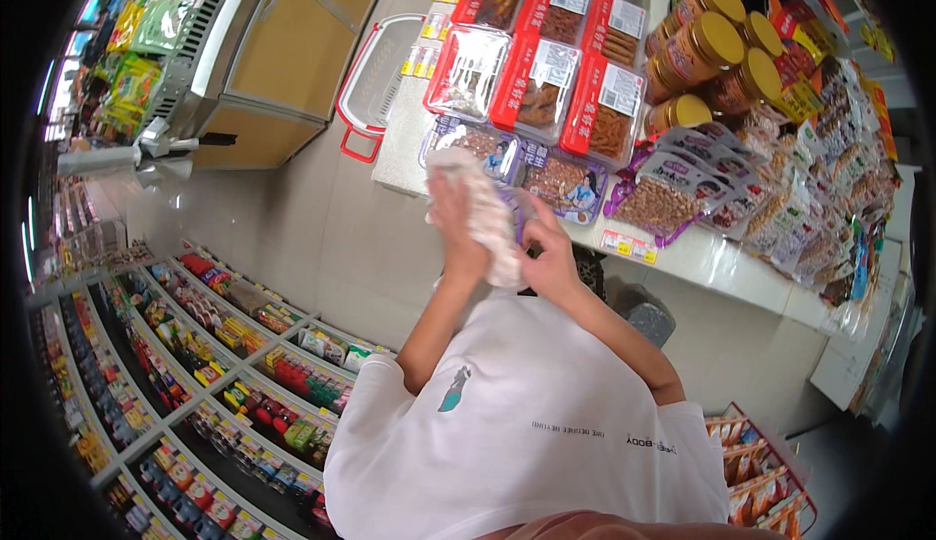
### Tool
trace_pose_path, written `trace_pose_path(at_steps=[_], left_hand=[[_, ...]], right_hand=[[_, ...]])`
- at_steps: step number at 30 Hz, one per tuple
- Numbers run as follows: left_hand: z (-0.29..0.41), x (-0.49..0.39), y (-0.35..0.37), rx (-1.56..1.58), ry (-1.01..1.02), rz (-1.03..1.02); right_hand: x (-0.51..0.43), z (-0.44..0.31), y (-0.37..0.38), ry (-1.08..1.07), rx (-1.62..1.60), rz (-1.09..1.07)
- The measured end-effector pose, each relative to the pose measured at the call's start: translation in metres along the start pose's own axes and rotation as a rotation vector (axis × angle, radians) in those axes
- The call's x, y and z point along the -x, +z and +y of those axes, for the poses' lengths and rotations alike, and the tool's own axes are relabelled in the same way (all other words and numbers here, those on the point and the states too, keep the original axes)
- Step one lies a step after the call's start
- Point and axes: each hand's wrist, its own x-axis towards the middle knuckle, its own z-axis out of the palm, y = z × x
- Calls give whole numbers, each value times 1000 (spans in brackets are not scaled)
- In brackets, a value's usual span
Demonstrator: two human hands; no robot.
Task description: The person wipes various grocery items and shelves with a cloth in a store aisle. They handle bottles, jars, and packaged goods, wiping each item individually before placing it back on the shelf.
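My left hand (455,229) presses flat along a pale, crumpled cloth (486,229), which is blurred. On the other side, my right hand (550,251) has its fingers curled around the edge of something purple-rimmed, likely a plastic food pack, partly hidden by the cloth. Both hands are at the near edge of a white display table. Just beyond them lie purple-edged packs of nuts (559,180). Behind those stand rows of clear plastic food trays with red bands (541,87). Which hand bears the pack's weight is not plain.
Gold-lidded jars (706,39) are stacked at the back right, beside bagged nuts (665,189). A red-handled shopping basket (380,76) stands left of the table. Stocked shelves (241,364) run along the lower left. A wire rack (764,474) holds packets at lower right.
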Motion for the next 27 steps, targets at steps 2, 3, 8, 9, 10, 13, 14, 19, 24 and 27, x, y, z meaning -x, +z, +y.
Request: trace_pose_path(at_steps=[2, 3, 8, 9, 10, 13, 14, 19, 24, 27], left_hand=[[-28, -15, -24, 83, -2, 31], [-37, -20, -36, 121, -3, 52], [16, -54, -106, 209, 342, -45], [23, -56, -113, -104, 463, 48], [40, -53, -120, -504, 473, 48], [73, -51, -125, -522, 126, -67], [74, -49, -122, -510, 79, -111], [69, -42, -79, -511, 9, -286], [72, -36, -56, -571, -39, -372], [75, -36, -60, -638, -50, -424]], right_hand=[[5, -24, -2, -51, 17, -78], [4, -29, -2, -99, 2, -42], [-7, -28, 7, 98, -283, 7], [-16, -19, 9, 81, -269, 54], [-20, -2, 9, 136, -14, -20], [-25, 25, 10, 81, 115, -81], [-25, 25, 14, 104, -30, -97], [-33, 17, 35, 163, -153, -86], [-65, 15, 50, 418, -203, -10], [-85, 51, 54, 298, -25, 37]])
